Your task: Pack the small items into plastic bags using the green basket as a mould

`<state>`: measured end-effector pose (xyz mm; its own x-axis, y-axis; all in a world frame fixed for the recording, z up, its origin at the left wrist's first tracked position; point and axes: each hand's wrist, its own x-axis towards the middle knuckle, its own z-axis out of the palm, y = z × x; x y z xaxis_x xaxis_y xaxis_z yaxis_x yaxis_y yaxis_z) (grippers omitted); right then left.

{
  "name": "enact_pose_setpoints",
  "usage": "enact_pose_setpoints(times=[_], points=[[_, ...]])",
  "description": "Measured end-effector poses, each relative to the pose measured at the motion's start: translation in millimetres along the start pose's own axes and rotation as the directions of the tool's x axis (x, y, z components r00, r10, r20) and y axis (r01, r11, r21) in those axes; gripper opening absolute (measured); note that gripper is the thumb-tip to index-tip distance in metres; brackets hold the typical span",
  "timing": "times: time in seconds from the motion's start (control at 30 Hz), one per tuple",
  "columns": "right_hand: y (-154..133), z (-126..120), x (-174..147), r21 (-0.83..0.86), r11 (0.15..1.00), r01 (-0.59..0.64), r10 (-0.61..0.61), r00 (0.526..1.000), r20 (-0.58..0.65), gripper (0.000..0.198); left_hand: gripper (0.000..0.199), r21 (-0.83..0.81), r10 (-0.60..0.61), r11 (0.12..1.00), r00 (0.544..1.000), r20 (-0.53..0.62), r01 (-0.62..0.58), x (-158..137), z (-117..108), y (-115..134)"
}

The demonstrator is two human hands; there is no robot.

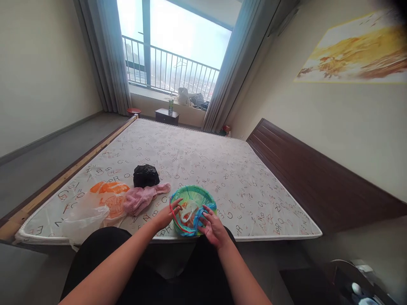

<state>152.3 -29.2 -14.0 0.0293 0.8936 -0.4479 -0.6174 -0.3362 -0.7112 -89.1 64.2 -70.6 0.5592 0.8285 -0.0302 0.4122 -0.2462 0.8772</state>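
- Sitting right btwn the two hands, that round green container (pixel 203 193), yeah?

- Yep, on the near edge of the mattress (pixel 254 207), by the person's knees. The left hand (pixel 165 214) is at its left side, the right hand (pixel 213 228) at the near right, so it's basically framed by both.

- K, what're the hands doing rn?

- Left's got its fingers spread over the rim, w/ a thin pink-red strip (pixel 172 207) running right by them. Right's fingers are half curled at some blue plastic (pixel 197 219). Can't tell if they're pinching it or just touching it tbh.

- Anything in the container?

- White plastic (pixel 189 210) w/ a loop-shaped bit, plus smth orangey beside it, too small to ID imo.

- Any brands or text?

- Mattress is covered in scattered printed caps, e.g. B, R, O, C, N, Z & E, some dark, some reddish. Markings on the orange bag (pixel 111 192) off to the left are too blurry to read.

- What's next to that bag?

- Pink cloth (pixel 140 201) on its right, black plastic bundle (pixel 145 176) just behind the cloth, & a whitish see-thru bag (pixel 84 220) nearer the mattress edge, fwiw.
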Motion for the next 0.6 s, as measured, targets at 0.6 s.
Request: enact_pose_setpoints(times=[0.6], points=[[-30.6, -35.8, 26.0, -0.023, 0.997, 0.071, -0.075, 0.957, -0.281, 0.021, 0.077, -0.209, -0.121, 0.974, 0.981, -0.151, 0.088, 14.4, 1.6, -8.5]])
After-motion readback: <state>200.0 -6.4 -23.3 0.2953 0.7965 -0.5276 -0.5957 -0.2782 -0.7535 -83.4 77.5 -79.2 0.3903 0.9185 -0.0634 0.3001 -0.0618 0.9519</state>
